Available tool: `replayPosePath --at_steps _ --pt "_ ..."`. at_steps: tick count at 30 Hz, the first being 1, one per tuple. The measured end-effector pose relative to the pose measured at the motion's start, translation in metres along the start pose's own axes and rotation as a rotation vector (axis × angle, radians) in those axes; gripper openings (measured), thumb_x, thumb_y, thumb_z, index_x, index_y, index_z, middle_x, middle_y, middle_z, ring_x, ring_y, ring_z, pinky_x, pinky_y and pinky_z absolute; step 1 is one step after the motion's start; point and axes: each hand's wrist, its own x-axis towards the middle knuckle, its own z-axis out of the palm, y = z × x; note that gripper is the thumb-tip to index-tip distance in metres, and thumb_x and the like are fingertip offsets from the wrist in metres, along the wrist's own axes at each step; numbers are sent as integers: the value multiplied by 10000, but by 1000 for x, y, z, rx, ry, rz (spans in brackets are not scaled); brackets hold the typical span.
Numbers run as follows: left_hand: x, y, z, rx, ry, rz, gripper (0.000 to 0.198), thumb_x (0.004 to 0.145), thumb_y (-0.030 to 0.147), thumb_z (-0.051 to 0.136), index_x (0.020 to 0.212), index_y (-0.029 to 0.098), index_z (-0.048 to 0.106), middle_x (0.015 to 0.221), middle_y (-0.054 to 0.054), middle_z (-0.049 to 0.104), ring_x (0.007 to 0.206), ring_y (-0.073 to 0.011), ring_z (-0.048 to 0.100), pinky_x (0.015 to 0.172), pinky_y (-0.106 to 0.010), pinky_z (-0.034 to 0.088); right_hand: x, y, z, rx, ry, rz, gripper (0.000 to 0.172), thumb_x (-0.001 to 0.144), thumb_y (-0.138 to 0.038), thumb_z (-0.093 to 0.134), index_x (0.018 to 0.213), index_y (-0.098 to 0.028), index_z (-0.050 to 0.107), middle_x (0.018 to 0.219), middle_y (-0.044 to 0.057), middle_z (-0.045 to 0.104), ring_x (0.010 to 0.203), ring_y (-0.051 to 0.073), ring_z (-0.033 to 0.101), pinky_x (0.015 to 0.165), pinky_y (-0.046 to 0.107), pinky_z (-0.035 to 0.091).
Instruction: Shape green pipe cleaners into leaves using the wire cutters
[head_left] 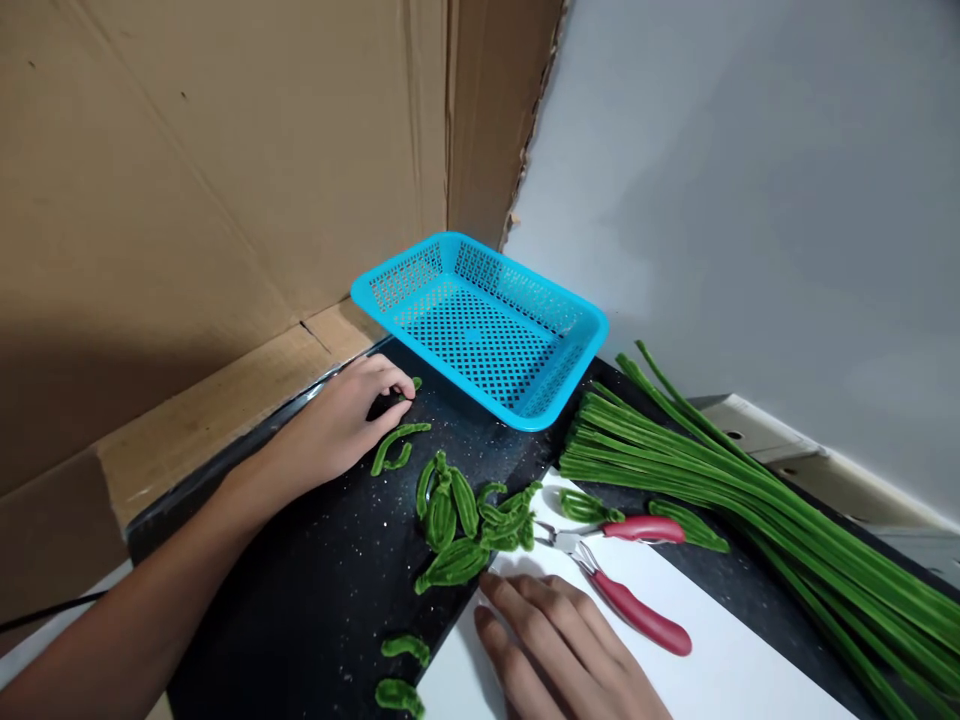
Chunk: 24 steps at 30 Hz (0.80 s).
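My left hand [349, 415] reaches over the black speckled tabletop, thumb and forefinger pinched on a small green pipe cleaner piece [417, 384], mostly hidden by the fingertips. Just below it lie curved cut pieces of green pipe cleaner [399, 440]. My right hand [574, 645] rests on a white sheet [720, 640] with its fingers stretched out, holding nothing. By its fingertips sits a cluster of leaf-shaped bent green pipe cleaners [454, 565]. Wire cutters [637, 605] with red handles lie on the sheet beyond that hand, jaws pointing left.
A blue perforated plastic basket [525, 412] stands at the back. A thick bundle of long green pipe cleaners [720, 475] stretches along the right. Cardboard [225, 150] rises on the left, a pale wall [750, 200] on the right. More bent pieces [401, 695] lie near the front.
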Motion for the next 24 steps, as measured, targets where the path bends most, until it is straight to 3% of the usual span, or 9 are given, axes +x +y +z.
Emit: replayPosePath --at_steps 5,10,13,17,20,24 --pt "-4 2 -8 -103 27 -81 105 973 267 617 1028 209 684 856 -4 683 763 -165 628 722 -312 501 1 -1 4 57 51 10 284 1077 -82 470 1016 -120 746 1103 94 828 998 256 767 900 372 561" --pt "-23 32 -17 -160 142 -95 158 951 226 637 1098 224 695 860 11 684 755 -149 634 704 -283 499 -7 1 7 90 155 77 291 1075 -102 428 1118 -95 715 1172 153 793 1067 278 737 914 394 559" --pt "-42 48 -12 -58 90 -23 137 979 209 607 1072 227 706 914 -6 687 787 -161 637 701 -287 502 -9 3 3 111 60 140 293 1045 -110 464 1252 -78 669 1302 197 736 1148 301 705 928 419 580" --pt "-63 46 -1 282 105 161 221 1038 203 496 1112 181 703 1049 -92 713 969 -262 650 857 -406 506 -2 -5 2 2 -50 197 327 1013 -138 533 1301 -48 657 1390 248 680 1185 386 674 935 522 597" --pt "-69 36 3 456 112 216 256 1039 230 486 1148 152 704 1122 -142 729 1004 -320 641 826 -445 481 3 -15 5 21 -112 159 341 1018 -182 570 1321 -52 658 1426 235 662 1241 369 654 1058 525 566" --pt "-72 38 1 464 63 246 273 1046 280 483 1142 155 706 1164 -142 745 1045 -329 659 846 -454 478 1 -20 6 52 -89 67 344 1022 -194 580 1322 -40 650 1440 228 658 1324 335 620 1191 481 490"
